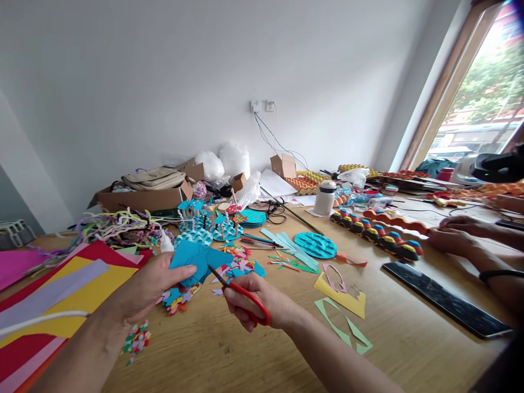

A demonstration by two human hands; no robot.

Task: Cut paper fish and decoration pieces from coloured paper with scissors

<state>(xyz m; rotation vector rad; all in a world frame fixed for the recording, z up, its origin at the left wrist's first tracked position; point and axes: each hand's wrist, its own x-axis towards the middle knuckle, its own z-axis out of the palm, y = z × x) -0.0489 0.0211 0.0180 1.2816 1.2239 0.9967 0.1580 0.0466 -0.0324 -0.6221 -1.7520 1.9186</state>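
Observation:
My left hand [149, 286] pinches a blue paper piece [196, 259] between thumb and fingers, holding it just above the wooden table [254, 355]. My right hand [256, 300] is closed around the red handles of a pair of scissors [239, 292]. The scissor blades point up and left and meet the edge of the blue paper. Small coloured paper scraps [137, 338] lie on the table under and beside my hands.
Large coloured paper sheets [61, 295] lie at the left. Blue paper crafts [315, 244], green strips and a yellow offcut [341, 297] sit ahead. A black ruler [446, 299] lies at the right, near another person's hands [450, 232] and a painted egg-carton row [376, 234]. A cardboard box [143, 196] stands behind.

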